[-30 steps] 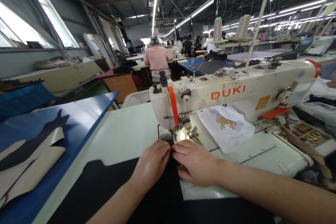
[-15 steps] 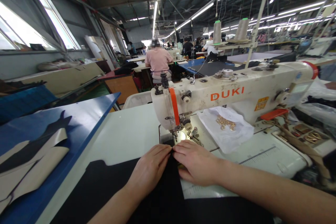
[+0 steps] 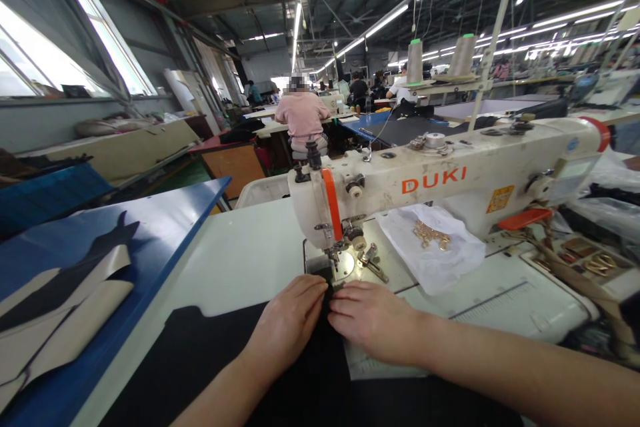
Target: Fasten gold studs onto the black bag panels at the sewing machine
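A large black fabric piece (image 3: 220, 347) lies over the front of the sewing machine bed, its narrow end reaching the needle area. My left hand (image 3: 290, 317) is closed on its upper part, fingers together just in front of the presser foot (image 3: 336, 256). Flat along the fabric's right edge rests my right hand (image 3: 377, 320), fingers extended and close together, its thumb hidden. The white sewing machine (image 3: 400, 173), marked DUKI, stands right ahead with its lamp shining on the needle plate (image 3: 346, 263).
A white plastic bag (image 3: 400, 240) carries gold metal rings (image 3: 430, 235) on the machine bed. At left, a blue table (image 3: 165, 227) holds black and beige cut pieces (image 3: 75, 320). Thread cones (image 3: 414, 63) stand behind the machine. A person in pink (image 3: 302, 117) sits ahead.
My right hand has drawn back slightly from the needle, toward me, uncovering more of the needle plate. My left hand stays nearly in place on the fabric.
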Motion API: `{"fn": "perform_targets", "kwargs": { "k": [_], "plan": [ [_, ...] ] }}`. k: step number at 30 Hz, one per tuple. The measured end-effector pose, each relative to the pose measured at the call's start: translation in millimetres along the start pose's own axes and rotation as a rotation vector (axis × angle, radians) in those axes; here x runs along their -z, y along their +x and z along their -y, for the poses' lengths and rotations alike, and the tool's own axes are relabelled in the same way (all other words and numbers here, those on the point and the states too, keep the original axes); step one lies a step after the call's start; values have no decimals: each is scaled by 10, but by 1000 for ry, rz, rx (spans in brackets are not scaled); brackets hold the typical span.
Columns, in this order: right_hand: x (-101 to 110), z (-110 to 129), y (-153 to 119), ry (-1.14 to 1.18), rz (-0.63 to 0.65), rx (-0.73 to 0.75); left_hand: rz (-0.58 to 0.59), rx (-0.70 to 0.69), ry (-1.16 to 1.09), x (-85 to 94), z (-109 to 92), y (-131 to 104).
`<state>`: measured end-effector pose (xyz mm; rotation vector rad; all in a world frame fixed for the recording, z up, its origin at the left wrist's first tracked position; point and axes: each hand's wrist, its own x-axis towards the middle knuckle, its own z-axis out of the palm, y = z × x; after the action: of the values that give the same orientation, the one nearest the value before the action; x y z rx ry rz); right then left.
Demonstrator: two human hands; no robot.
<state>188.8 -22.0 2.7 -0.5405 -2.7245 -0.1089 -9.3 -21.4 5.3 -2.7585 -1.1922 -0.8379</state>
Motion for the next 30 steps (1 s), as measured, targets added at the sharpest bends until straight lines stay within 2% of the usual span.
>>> {"fn": "perform_targets", "kwargs": {
  "k": [10, 16, 30],
  "plan": [
    [90, -184, -61, 18, 105, 23, -11, -33, 60, -118, 37, 97],
    [63, -286, -51, 13, 112, 17, -12, -33, 48, -145, 67, 189],
    [20, -362, -50, 22, 103, -2, -17, -66, 39, -196, 154, 263]
  ]
}}
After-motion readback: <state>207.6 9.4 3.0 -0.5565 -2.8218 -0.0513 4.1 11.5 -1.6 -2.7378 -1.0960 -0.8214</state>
